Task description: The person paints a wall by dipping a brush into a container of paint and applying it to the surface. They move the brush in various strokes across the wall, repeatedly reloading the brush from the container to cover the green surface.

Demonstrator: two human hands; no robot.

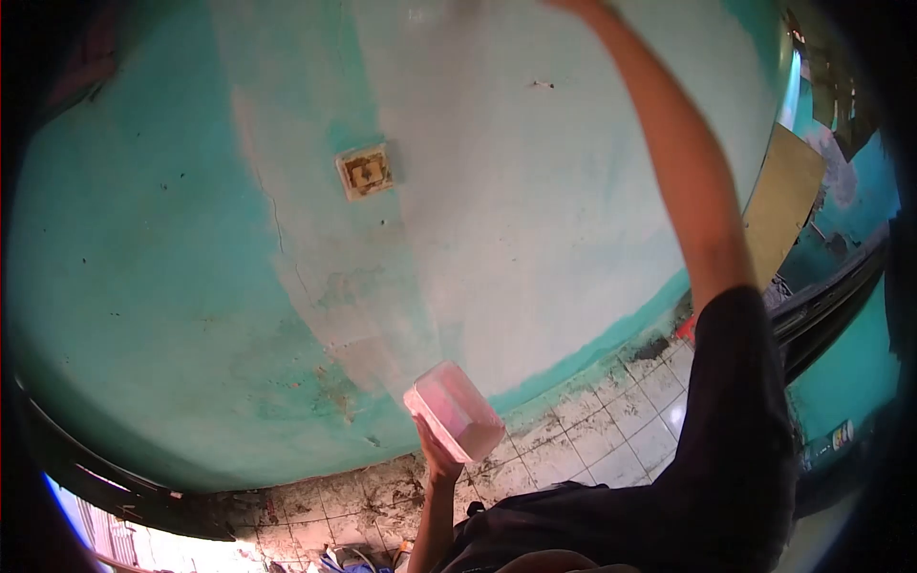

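Note:
My left hand [439,453] grips a pink plastic tub [457,413] by its side, low in front of the wall. Pale paint seems to lie inside the tub. My right arm stretches up, and only the edge of my right hand [573,4] shows at the top of the view. Its fingers are cut off, so what it holds is hidden. A grey blur near it on the wall cannot be made out. The wall [573,210] is turquoise, with a broad pale, whitish coat over its middle and right.
A square switch box [365,173] with a dirty, brownish middle is set in the wall. Stained white floor tiles [564,449] run along the wall's foot. A tan board [785,196] leans at the right. Cluttered items [349,559] lie on the floor at lower left.

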